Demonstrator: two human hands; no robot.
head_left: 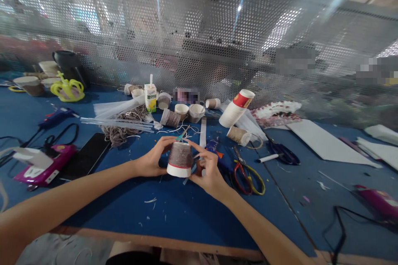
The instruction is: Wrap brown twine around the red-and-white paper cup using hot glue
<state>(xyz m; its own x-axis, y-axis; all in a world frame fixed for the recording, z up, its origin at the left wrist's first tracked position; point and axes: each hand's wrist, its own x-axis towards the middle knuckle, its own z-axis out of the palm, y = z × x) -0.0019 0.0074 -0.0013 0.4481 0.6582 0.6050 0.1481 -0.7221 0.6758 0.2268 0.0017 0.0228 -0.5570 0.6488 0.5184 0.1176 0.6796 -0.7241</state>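
Note:
A paper cup (179,159) wrapped in grey-brown yarn is between my hands, low over the blue table. Its wider end points down, showing a bare white band under a red stripe. My left hand (155,157) grips the cup's left side, fingers at the upper edge and thumb low. From the other side my right hand (209,169) holds it, one finger reaching to the top and the thumb near the bottom. Behind the cup's top, loose white strands and a small teal bit (179,137) show. The far side of the cup is hidden.
Behind stand yarn-wrapped cups (170,118), a juice carton (151,97), a yarn heap (120,126) and stacked paper cups (236,109). Scissors (248,178) lie right, a phone (87,155) and magenta device (46,167) left. A perforated metal screen (199,37) closes the back.

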